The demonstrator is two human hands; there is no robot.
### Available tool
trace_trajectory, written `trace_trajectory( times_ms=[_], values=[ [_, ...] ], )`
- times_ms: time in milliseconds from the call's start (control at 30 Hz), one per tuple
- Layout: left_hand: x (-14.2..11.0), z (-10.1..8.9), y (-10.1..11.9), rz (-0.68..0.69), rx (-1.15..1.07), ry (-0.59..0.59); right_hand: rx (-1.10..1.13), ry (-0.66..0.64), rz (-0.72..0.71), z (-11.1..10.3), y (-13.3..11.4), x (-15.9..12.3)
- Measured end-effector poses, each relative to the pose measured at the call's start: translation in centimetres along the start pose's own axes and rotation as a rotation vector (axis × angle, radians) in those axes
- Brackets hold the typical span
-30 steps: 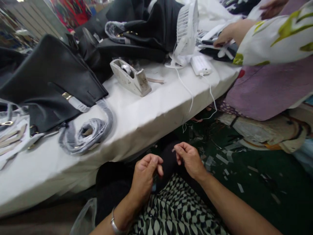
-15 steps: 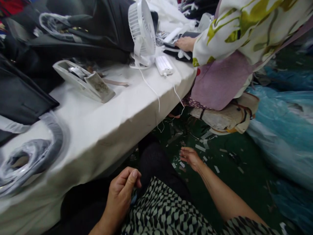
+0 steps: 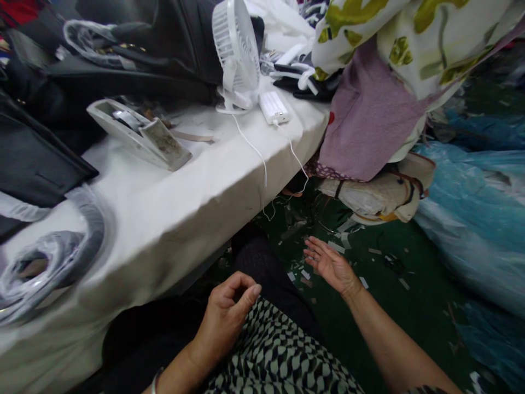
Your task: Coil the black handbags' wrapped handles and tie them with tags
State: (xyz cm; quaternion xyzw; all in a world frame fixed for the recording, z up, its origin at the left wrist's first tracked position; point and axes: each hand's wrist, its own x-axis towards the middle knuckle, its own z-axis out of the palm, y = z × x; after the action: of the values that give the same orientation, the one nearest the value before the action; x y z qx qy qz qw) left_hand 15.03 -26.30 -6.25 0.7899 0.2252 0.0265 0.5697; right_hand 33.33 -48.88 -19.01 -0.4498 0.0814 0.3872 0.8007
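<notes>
- White scraps [image 3: 337, 248] lie scattered on the dark green floor [image 3: 404, 323], some just past the fingertips of the right hand [image 3: 333, 269] and others below them in the picture.
- The right hand is spread, palm partly showing and fingers apart, with nothing gripped; it appears to hang above the floor (its height is hard to judge).
- The left hand [image 3: 227, 309] is loosely curled, the thumb reaching towards the index fingertip; whether anything small sits between them I cannot tell.
- Below the left fingers spreads a patterned top [image 3: 283, 355], and a dark trouser leg [image 3: 262, 262] runs between the two hands' fingers.
- A bracelet [image 3: 156, 381] circles the left wrist, well behind those fingers.
- Beyond the left fingers stretches a white-covered table [image 3: 184, 200], bearing a plastic-wrapped coil [image 3: 88, 232] to their left and a tape dispenser [image 3: 164, 145] farther off.
- Farther still from both hands' fingers stand a white fan [image 3: 238, 49] and a small white box [image 3: 273, 106] (a cable trails from it over the table edge), with black bags [image 3: 135, 85] at the left.
- Past the right fingers, a wrapped beige bundle [image 3: 365, 197] lies beneath a co-worker's mauve cloth [image 3: 365, 120] and leaf-patterned sleeve [image 3: 355, 33].
- Blue plastic sheeting [image 3: 471, 208] is heaped well to the right of the right fingers.
</notes>
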Motion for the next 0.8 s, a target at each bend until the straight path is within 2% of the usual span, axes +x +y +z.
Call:
trace_trajectory(
  times_ms=[133,233,333,467,600,800],
  values=[
    [1.4,1.6,1.7,0.265,0.112,-0.054,-0.101,0.096,-0.179,3.9,-0.5,-1.6],
    [2.6,3.0,3.3,0.442,0.149,-0.016,-0.237,0.139,-0.306,6.6,-0.9,-3.0],
    [3.5,4.3,4.7,0.53,0.179,0.056,-0.416,0.131,-0.418,8.0,-1.3,-4.2],
    [4.2,5.3,5.6,0.529,0.175,0.106,-0.651,0.087,-0.609,8.8,-1.7,-5.5],
    [4.4,5.8,5.6,0.502,0.182,0.083,-0.834,-0.003,-0.787,9.1,-2.0,-6.0],
    [4.5,6.0,5.6,0.373,0.155,0.064,-0.93,-0.111,-0.824,9.1,-2.2,-6.4]
  ],
)
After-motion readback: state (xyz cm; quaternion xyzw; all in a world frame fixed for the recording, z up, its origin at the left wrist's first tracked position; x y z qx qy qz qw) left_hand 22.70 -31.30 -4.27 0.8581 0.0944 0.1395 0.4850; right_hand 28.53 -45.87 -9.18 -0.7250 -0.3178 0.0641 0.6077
